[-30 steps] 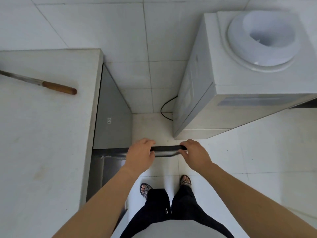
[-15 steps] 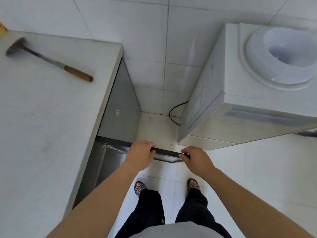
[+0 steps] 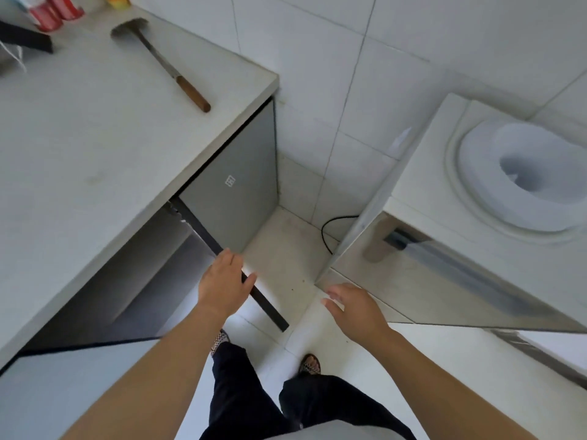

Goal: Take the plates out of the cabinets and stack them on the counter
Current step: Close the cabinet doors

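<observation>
A grey cabinet door (image 3: 235,185) stands swung out under the white counter (image 3: 95,138). My left hand (image 3: 224,282) grips the door's dark top edge (image 3: 203,233). My right hand (image 3: 355,308) hovers free to the right of the door, fingers spread, holding nothing. The cabinet's inside (image 3: 152,271) shows grey and shadowed; no plates are visible in it.
A metal spatula with a wooden handle (image 3: 193,93) lies on the counter. Red containers (image 3: 54,12) and a dark object (image 3: 28,41) sit at its far left. A white water dispenser (image 3: 476,217) stands at the right, a black cable (image 3: 327,230) beside it. White tiled floor lies between.
The door has swung further open. My right hand has let go of its top edge and moved right; my left hand still holds it. The view has turned left.
</observation>
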`<state>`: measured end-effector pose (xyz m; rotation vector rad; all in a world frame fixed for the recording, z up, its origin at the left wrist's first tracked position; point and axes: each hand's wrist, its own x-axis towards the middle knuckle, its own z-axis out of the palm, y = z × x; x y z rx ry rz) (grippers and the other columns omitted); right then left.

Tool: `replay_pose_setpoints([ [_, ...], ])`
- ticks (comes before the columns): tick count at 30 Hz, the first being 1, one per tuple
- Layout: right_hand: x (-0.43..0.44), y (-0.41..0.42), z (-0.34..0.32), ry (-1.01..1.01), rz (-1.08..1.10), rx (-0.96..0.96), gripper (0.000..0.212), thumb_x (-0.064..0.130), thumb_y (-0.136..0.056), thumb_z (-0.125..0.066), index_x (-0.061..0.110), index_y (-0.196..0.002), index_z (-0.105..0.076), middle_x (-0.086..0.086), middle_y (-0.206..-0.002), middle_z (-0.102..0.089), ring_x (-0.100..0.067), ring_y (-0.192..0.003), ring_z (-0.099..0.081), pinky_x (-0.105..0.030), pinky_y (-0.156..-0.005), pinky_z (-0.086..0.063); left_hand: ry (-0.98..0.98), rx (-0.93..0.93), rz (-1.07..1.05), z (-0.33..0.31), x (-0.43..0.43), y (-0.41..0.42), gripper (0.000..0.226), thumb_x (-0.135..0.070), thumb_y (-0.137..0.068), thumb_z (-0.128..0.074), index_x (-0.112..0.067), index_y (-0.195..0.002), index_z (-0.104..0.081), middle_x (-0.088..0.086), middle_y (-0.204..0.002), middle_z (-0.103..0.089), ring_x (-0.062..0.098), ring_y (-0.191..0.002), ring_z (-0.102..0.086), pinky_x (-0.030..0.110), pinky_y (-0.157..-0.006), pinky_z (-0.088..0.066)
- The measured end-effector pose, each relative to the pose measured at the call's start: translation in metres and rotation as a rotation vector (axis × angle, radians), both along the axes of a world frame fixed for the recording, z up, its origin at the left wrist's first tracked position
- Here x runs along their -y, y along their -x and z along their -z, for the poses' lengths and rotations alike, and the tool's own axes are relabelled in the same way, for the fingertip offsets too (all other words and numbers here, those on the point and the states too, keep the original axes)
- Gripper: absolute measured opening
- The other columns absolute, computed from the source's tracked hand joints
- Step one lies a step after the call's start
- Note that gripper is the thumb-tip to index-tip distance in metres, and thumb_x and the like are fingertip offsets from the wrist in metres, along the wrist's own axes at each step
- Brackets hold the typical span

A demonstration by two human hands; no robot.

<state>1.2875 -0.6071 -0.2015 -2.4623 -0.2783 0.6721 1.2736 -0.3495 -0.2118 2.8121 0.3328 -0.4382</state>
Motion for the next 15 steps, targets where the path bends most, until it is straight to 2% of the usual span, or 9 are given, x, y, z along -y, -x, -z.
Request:
replay_pose_setpoints([
  [2, 0.004, 0.000, -0.002, 0.005, -0.045, -0.004, 0.032, 0.031, -0.093, -0.052, 0.013, -0.120, -0.058, -0.002, -0.111, -0.062, -0.014, -0.102, -0.058, -0.024, -0.088, -0.045, -0.036, -0.026, -0.035, -0.002, 0.001, 0.006, 0.042, -0.043, -0.092, -0.044, -0.012, -0.119, -0.050, 0.004, -0.137, -0.041, 0.019, -0.135, -0.033, 0.035, -0.098, -0.042],
  [6, -0.002, -0.002, -0.002, 0.002, -0.131, -0.007, 0.033, 0.031, -0.092, -0.053, 0.013, -0.119, -0.059, -0.002, -0.112, -0.063, -0.015, -0.104, -0.059, -0.027, -0.091, -0.045, 0.019, 0.043, -0.155, -0.008, -0.002, 0.027, 0.033, -0.025, -0.087, -0.052, -0.013, -0.118, -0.051, 0.001, -0.129, -0.042, 0.018, -0.118, -0.046, 0.031, -0.087, -0.044],
  [8, -0.013, -0.002, -0.003, -0.002, -0.159, -0.023, 0.033, 0.033, -0.093, -0.052, 0.016, -0.120, -0.058, 0.001, -0.113, -0.062, -0.012, -0.105, -0.057, -0.024, -0.091, -0.044, 0.051, 0.078, -0.222, -0.009, -0.007, 0.041, 0.039, -0.021, -0.087, -0.054, -0.013, -0.124, -0.048, 0.000, -0.135, -0.039, 0.019, -0.122, -0.043, 0.034, -0.089, -0.045],
  [11, -0.036, -0.001, -0.003, -0.011, -0.245, -0.012, 0.032, 0.034, -0.093, -0.051, 0.019, -0.121, -0.057, 0.005, -0.111, -0.060, -0.007, -0.101, -0.054, -0.016, -0.082, -0.036, 0.085, 0.062, -0.347, -0.007, -0.016, 0.063, 0.050, -0.020, -0.088, -0.054, -0.014, -0.135, -0.037, 0.001, -0.148, -0.026, 0.022, -0.132, -0.033, 0.038, -0.091, -0.046],
  [15, -0.075, 0.004, -0.005, -0.045, -0.326, -0.004, 0.030, 0.032, -0.093, -0.053, 0.020, -0.120, -0.057, 0.006, -0.110, -0.060, -0.006, -0.096, -0.052, -0.013, -0.075, -0.033, 0.164, 0.044, -0.522, -0.002, -0.029, 0.083, 0.059, -0.012, -0.090, -0.047, -0.013, -0.144, -0.023, 0.000, -0.151, -0.023, 0.027, -0.118, -0.049, 0.038, -0.086, -0.047],
])
